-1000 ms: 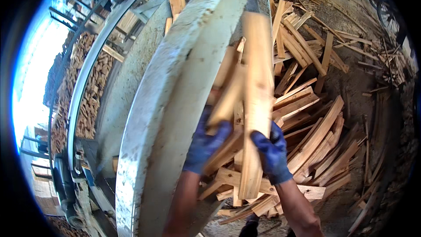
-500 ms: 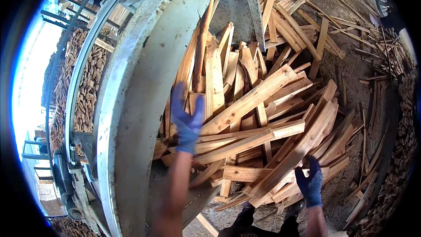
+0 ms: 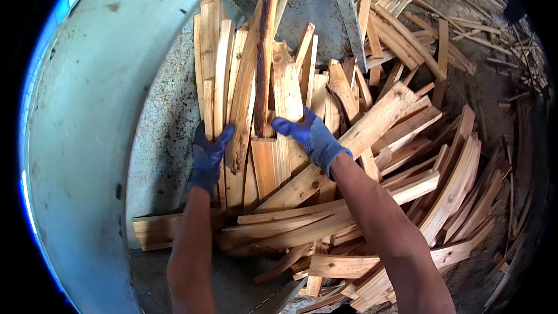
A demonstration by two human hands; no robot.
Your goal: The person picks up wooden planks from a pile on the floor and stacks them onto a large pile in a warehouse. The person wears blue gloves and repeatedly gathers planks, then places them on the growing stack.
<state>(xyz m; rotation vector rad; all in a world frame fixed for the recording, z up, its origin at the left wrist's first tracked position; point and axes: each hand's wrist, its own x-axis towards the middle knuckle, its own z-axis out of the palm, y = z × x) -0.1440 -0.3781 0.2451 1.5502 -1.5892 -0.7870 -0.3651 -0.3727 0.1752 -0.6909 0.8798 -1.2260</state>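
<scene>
Rough wooden slats [image 3: 235, 99] stand upright in a cluster against the metal wall, one with a dark bark edge [image 3: 265, 52]. At the cluster's left side is my left hand [image 3: 210, 157] in a blue glove, thumb spread from the fingers. My right hand [image 3: 314, 136], gloved alike, lies at the right side of the cluster, its thumb across a pale slat [image 3: 288, 90]. Both hands look open, touching or very near the wood; some fingertips are hidden. Below them, a thick slat [image 3: 349, 139] slants up to the right across the pile.
A large curved grey-blue metal panel [image 3: 87, 116] rises on the left. A metal divider [image 3: 344, 11] stands at the back. Loose slats [image 3: 450, 197] heap up on the right, and others [image 3: 401, 35] lie beyond the divider on the dirt ground [image 3: 485, 99].
My left hand has moved left to the cluster's edge. My right hand has left the lower right slats and come up to the upright ones. The view has shifted closer to the metal panel.
</scene>
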